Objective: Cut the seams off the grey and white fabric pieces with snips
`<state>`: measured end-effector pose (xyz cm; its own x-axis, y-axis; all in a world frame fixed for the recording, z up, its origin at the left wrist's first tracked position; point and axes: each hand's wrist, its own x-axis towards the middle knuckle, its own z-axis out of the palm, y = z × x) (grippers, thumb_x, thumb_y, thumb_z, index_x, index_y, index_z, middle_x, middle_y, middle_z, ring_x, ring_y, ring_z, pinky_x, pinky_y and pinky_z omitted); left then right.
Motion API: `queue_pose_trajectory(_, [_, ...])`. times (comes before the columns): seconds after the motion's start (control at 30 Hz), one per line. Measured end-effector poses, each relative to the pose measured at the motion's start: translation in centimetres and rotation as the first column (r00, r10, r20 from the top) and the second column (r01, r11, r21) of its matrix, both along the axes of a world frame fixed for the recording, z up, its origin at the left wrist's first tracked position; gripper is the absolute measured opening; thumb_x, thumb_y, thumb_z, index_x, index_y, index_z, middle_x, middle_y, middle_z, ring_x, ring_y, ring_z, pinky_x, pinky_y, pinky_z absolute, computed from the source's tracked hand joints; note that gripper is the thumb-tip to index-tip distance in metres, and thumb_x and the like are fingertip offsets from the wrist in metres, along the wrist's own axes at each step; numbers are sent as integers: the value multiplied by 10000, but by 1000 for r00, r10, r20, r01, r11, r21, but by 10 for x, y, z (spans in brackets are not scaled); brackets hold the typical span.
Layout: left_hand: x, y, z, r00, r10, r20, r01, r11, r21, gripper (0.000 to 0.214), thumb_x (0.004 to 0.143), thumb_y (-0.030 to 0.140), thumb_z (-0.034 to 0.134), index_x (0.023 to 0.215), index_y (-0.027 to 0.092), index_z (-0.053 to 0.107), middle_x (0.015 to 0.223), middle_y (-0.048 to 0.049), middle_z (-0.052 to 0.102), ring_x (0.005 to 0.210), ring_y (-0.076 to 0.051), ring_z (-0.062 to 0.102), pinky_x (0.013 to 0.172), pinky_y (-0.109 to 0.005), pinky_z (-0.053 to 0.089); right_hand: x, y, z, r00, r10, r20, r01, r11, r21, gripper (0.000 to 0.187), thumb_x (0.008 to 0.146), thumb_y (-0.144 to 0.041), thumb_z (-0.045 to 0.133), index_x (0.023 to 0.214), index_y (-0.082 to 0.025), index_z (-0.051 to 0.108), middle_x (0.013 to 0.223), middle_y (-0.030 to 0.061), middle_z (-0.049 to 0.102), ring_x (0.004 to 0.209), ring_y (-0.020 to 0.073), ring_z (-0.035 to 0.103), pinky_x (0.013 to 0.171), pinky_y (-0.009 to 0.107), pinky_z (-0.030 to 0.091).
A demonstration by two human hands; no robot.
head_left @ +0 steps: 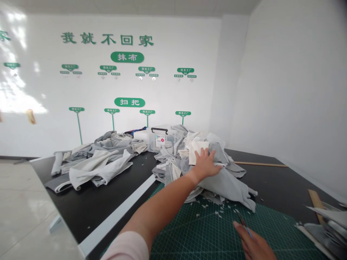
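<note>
My left hand (pixel 205 162) reaches forward over a heap of grey and cream fabric pieces (pixel 230 184). Its fingers are spread and rest on the heap, against a cream piece of cloth (pixel 197 148). Near the lower right, my right hand (pixel 253 241) is closed around a small pair of scissors (pixel 244 223), whose blades point up and left above the green cutting mat (pixel 184 231). Small white scraps (pixel 218 213) lie on the mat between the scissors and the heap.
A second pile of grey cloth (pixel 100 162) covers the left of the black table (pixel 65 209). Behind stands a clear plastic box (pixel 153 141) with a dark handle. A pale strip (pixel 116 216) runs along the mat's left side. More fabric (pixel 325 231) and wooden strips (pixel 316 204) lie at right.
</note>
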<state>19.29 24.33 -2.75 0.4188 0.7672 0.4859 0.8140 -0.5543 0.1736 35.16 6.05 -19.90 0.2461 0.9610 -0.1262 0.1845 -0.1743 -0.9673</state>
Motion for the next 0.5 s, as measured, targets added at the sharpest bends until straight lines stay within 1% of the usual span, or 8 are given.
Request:
queue_pose_trajectory(0.07, [3,-6,-3,998,-55,-38,56,998,42,908,837,735,410,1567,226,231,1632,-184,207,1514,-424,85,1181,-664,31,-1,-1,2,999,21,-34,-22,1000,-21,624,711,-831,574,697,-225,428,555,-85,230,440,87,253,437,242,210])
queue_pose_trajectory(0.13, [5,-10,-5,995,-69,-76,74,995,61,914,833,724,431,1565,212,243,1628,-188,214,1512,-426,83,1192,-645,14,-1,-3,2,998,25,-58,-27,999,-24,625,724,-832,571,707,-226,417,567,-89,217,449,87,247,444,243,210])
queue_pose_trajectory(0.23, [4,-14,-6,992,-54,-110,61,996,60,901,830,684,461,1565,209,244,1634,-174,204,1511,-429,65,1194,-637,-11,-1,-4,0,999,28,-43,-28,1000,-5,622,737,-825,573,706,-229,401,571,-91,212,453,86,244,446,247,213])
queue_pose_trajectory(0.37, [0,-16,-6,989,-43,-142,47,999,26,902,815,647,493,1566,219,236,1650,-146,169,1508,-439,39,1185,-644,-47,2,-1,-5,997,39,-70,-41,999,-21,614,737,-816,586,721,-230,404,580,-95,189,462,86,230,448,246,206])
queue_pose_trajectory(0.5, [-3,-15,-8,990,-44,-134,48,999,24,907,803,640,505,1565,220,247,1648,-151,174,1505,-448,50,1183,-652,-38,1,-2,-2,996,44,-80,-46,999,-18,585,750,-785,596,720,-226,426,574,-91,204,454,88,243,449,247,207])
